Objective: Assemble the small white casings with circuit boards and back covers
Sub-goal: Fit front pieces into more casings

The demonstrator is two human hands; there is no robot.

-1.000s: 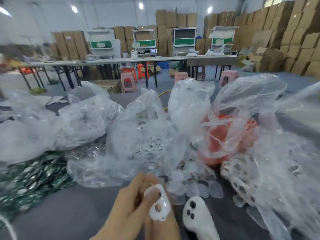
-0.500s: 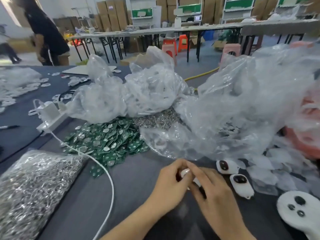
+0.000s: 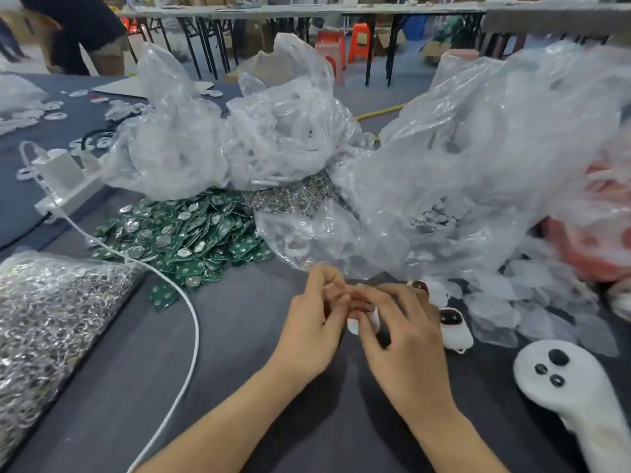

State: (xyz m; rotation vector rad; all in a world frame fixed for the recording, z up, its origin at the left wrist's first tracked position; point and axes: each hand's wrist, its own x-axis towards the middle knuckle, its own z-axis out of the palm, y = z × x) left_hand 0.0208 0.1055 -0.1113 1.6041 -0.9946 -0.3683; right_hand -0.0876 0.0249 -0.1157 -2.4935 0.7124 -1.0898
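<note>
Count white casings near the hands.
3: one casing between left hand and right hand, second casing beside right hand, third casing just beyond, partly hidden. Bags may hide more.

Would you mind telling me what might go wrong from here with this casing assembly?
1. The left hand and right hand pinch the small white casing between them; it may slip or seat askew.
2. A dark-faced casing lies just beside the right hand and might get knocked.
3. The white cable crosses the edge of the circuit board pile; a snag could scatter boards.
</note>
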